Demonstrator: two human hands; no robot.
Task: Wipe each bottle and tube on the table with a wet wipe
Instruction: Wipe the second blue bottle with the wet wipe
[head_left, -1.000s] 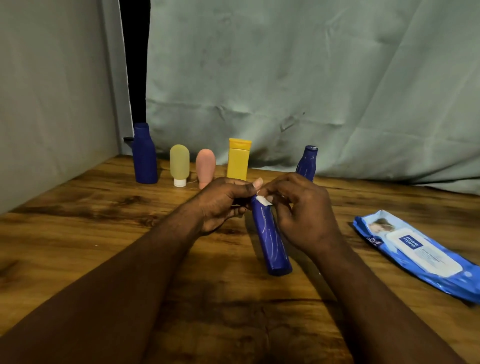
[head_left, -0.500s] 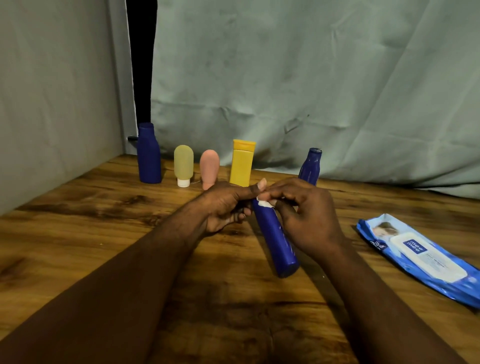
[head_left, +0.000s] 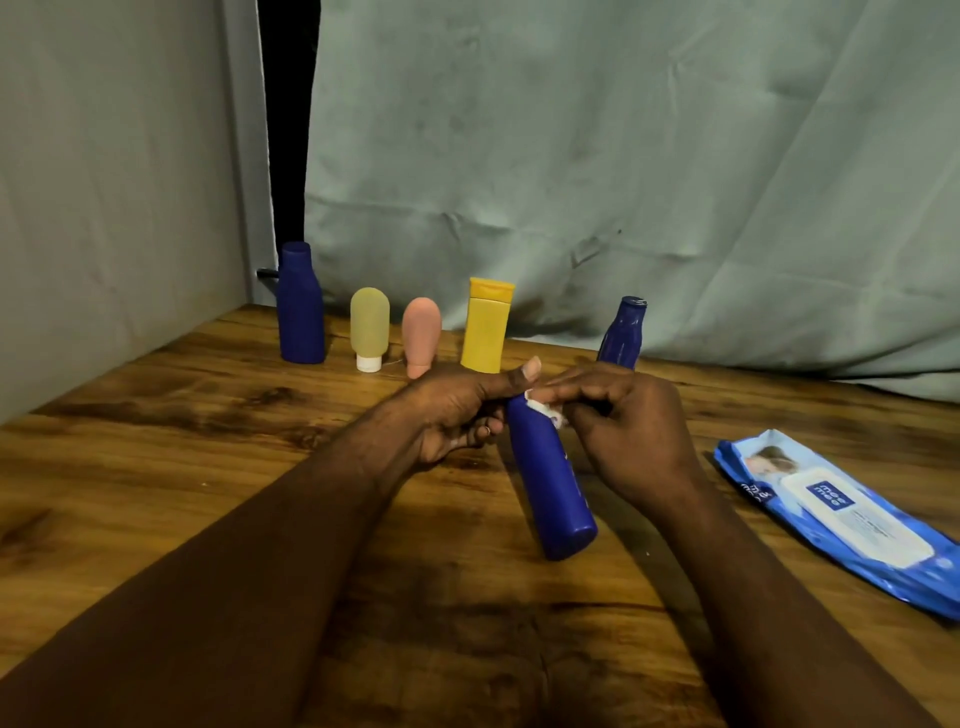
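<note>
A long dark blue bottle (head_left: 550, 483) is held tilted above the table, base toward me. My left hand (head_left: 457, 410) grips its upper end, thumb stretched along the top. My right hand (head_left: 623, 431) presses a small white wet wipe (head_left: 545, 410) against the bottle's upper part; most of the wipe is hidden under the fingers. At the back stand a blue bottle (head_left: 300, 304), a yellow-green tube (head_left: 369, 327), a pink tube (head_left: 421, 335), a yellow bottle (head_left: 485, 325) and another blue bottle (head_left: 623, 332).
A blue pack of wet wipes (head_left: 841, 514) lies flat on the wooden table (head_left: 156, 467) to the right. A grey-green curtain hangs behind the row, and a grey wall borders the table's left side.
The view has shifted slightly. My right hand has slid the wipe a little down the bottle's upper part, so more white shows; the left hand keeps its grip.
</note>
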